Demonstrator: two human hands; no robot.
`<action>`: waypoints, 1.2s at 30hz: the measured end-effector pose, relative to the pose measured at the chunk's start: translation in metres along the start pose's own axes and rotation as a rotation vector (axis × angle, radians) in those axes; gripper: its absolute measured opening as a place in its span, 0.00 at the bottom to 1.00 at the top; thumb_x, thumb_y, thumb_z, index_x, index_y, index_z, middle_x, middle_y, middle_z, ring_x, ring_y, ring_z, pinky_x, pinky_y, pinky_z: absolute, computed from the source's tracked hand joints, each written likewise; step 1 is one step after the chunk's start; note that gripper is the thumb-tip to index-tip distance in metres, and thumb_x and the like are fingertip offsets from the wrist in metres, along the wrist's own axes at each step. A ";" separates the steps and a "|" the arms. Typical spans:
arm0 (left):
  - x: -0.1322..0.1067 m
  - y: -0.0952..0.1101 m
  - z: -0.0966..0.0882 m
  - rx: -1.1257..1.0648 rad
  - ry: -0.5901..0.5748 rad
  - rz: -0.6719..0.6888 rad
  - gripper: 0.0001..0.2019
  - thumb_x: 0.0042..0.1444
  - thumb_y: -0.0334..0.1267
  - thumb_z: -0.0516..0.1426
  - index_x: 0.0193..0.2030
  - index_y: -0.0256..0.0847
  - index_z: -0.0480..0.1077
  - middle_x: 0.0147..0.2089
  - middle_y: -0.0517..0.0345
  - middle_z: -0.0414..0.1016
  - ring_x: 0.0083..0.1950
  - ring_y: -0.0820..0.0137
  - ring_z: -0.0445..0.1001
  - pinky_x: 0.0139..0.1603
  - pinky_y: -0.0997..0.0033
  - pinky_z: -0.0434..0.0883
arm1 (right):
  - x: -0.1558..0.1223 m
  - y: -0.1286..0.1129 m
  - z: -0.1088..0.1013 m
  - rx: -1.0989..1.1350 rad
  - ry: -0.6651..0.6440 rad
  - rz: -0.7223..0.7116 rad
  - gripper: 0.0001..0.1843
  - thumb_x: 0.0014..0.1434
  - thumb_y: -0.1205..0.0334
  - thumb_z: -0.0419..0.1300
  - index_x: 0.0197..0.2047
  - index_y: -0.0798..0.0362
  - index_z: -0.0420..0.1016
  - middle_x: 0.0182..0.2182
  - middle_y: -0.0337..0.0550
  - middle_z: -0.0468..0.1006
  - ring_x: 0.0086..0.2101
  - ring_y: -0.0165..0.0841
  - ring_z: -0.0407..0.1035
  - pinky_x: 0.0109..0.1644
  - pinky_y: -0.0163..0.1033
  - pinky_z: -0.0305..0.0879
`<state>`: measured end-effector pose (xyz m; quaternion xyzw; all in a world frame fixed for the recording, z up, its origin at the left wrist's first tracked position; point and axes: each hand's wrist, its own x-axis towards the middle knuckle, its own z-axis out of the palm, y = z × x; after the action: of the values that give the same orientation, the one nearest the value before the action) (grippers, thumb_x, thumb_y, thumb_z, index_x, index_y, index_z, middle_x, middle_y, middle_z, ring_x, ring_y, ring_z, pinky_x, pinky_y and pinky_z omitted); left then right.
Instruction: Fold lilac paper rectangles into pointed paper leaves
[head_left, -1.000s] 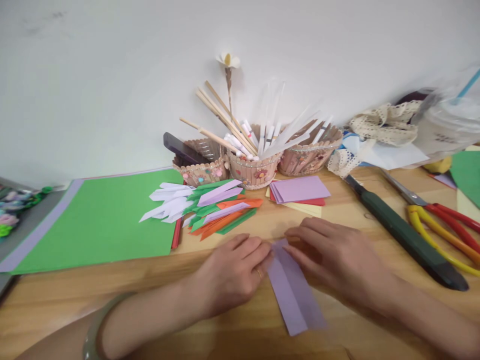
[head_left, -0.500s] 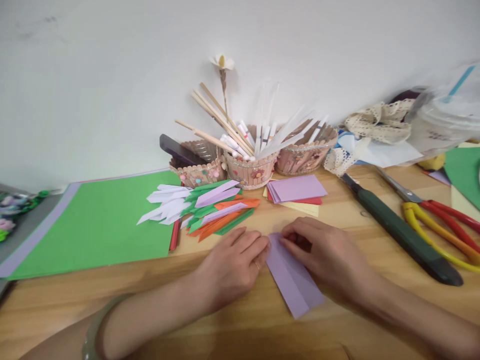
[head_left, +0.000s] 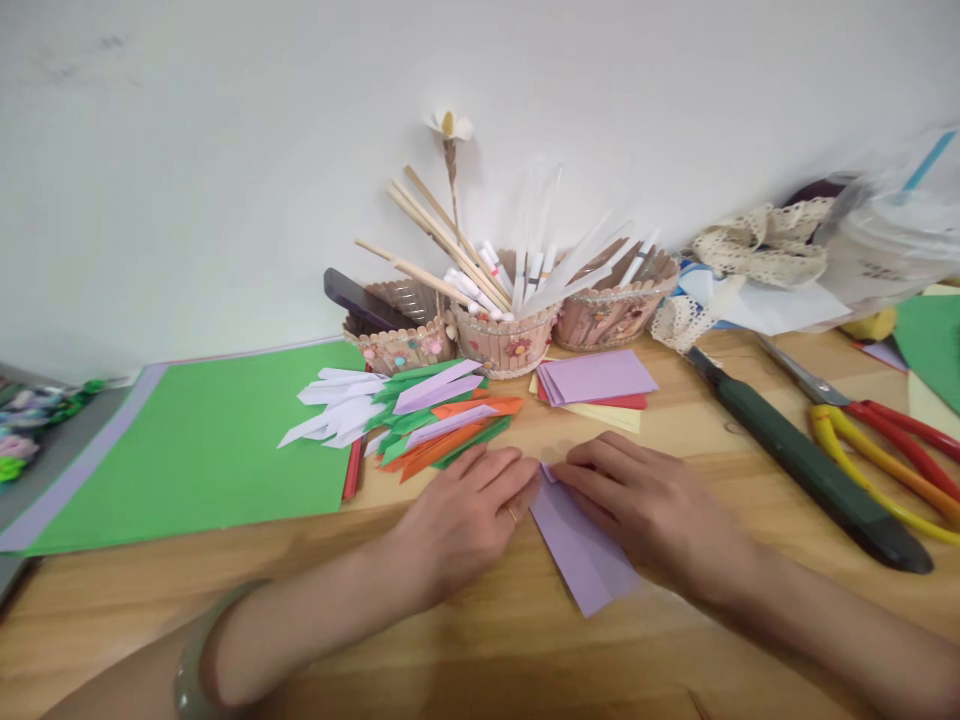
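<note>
A creased strip of purple paper (head_left: 581,555) lies on the wooden table between my two hands. A small fold shows at its far end. My left hand (head_left: 472,525) is at the left edge of that end, its fingers together and bent against the paper. From the right, my right hand (head_left: 652,505) presses its fingertips on the folded end; its thumb is mostly hidden. Just beyond my hands lies a pile of folded paper pieces (head_left: 420,415) in white, green, orange and purple. A stack of purple paper rectangles (head_left: 600,378) rests on red and yellow ones.
Green sheets (head_left: 210,440) lie at the left. Along the wall stand decorated baskets (head_left: 506,340) with sticks and markers. To the right are a dark green-handled tool (head_left: 810,450), scissors (head_left: 862,440), lace ribbon (head_left: 761,245) and a lidded plastic cup (head_left: 892,240).
My right fingers have come down onto the far end of the purple paper, where a small fold now shows. The paper's near end has shifted slightly away from me.
</note>
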<state>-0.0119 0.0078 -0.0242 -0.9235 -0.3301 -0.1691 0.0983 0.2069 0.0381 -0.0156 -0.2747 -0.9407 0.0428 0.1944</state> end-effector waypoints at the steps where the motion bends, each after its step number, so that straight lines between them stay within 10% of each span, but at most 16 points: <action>1: 0.000 -0.001 0.000 -0.005 -0.001 0.014 0.17 0.69 0.29 0.39 0.50 0.31 0.68 0.48 0.50 0.74 0.52 0.65 0.70 0.53 0.63 0.69 | 0.000 0.000 -0.001 -0.002 -0.012 -0.015 0.11 0.65 0.69 0.49 0.41 0.59 0.73 0.35 0.49 0.73 0.35 0.36 0.65 0.36 0.41 0.68; 36: -0.008 -0.001 0.001 -0.005 -0.119 0.039 0.17 0.68 0.29 0.41 0.59 0.33 0.63 0.53 0.50 0.70 0.59 0.61 0.64 0.61 0.56 0.61 | 0.001 -0.001 -0.006 -0.118 -0.028 -0.133 0.17 0.66 0.72 0.43 0.40 0.59 0.73 0.33 0.48 0.75 0.32 0.35 0.65 0.33 0.40 0.64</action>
<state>-0.0178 0.0046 -0.0279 -0.9383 -0.3170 -0.1129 0.0797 0.2080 0.0380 -0.0097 -0.2219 -0.9604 -0.0218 0.1673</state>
